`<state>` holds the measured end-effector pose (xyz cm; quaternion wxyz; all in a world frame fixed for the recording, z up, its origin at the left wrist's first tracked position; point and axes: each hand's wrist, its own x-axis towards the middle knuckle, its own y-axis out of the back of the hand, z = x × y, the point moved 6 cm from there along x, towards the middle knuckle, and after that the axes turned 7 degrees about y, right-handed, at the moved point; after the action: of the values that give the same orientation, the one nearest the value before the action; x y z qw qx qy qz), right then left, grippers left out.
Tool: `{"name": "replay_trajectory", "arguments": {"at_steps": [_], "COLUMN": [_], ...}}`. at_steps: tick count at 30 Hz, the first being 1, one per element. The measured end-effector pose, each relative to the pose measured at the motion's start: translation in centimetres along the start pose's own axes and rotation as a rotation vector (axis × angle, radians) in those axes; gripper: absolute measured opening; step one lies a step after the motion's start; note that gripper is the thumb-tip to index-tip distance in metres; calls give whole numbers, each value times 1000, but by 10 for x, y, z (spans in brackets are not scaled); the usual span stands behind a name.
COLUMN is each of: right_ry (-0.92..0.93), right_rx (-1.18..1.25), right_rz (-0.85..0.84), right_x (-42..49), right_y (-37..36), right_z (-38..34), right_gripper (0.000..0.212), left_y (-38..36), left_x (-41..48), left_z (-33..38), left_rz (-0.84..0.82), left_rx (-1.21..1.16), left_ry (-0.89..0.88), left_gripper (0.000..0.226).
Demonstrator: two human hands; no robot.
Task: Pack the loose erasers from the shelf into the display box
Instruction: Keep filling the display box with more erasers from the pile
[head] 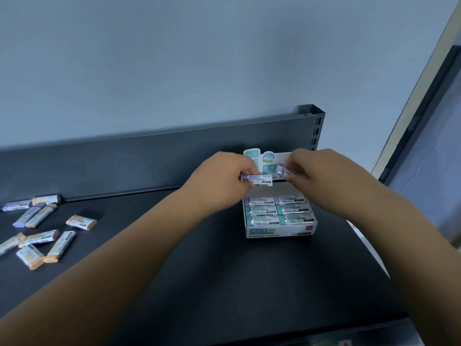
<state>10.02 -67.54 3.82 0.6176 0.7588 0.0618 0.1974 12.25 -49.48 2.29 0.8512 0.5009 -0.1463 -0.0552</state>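
Observation:
A white display box (pixel 280 232) stands on the dark shelf (pixel 174 245), its printed header flap (pixel 268 159) upright at the back. Several wrapped erasers (pixel 264 212) lie in rows inside it. Above the box's back, my left hand (pixel 224 181) pinches a purple-ended eraser (pixel 257 180) with a barcode label. My right hand (pixel 316 173) pinches a second purple-ended eraser (pixel 284 171) just to its right. Several loose erasers (pixel 40 231), orange-ended and purple-ended, are scattered at the shelf's far left.
The shelf's dark back panel (pixel 124 161) rises behind the box, ending in a slotted upright post (pixel 316 131) at the right. A pale wall lies beyond. The shelf's right edge (pixel 369 250) runs close to the box.

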Motion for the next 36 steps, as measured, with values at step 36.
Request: {"name": "replay_trajectory", "arguments": {"at_steps": [36], "right_ry": [-67], "right_rx": [147], "right_rz": [-326], "right_x": [39], "right_y": [-24], "right_z": [16], "right_gripper": [20], "left_y": [-21], "left_x": [27], "left_z": [0], "left_rz": [-321], "left_rx": [10], "left_ry": [147], "left_gripper": [30]}}
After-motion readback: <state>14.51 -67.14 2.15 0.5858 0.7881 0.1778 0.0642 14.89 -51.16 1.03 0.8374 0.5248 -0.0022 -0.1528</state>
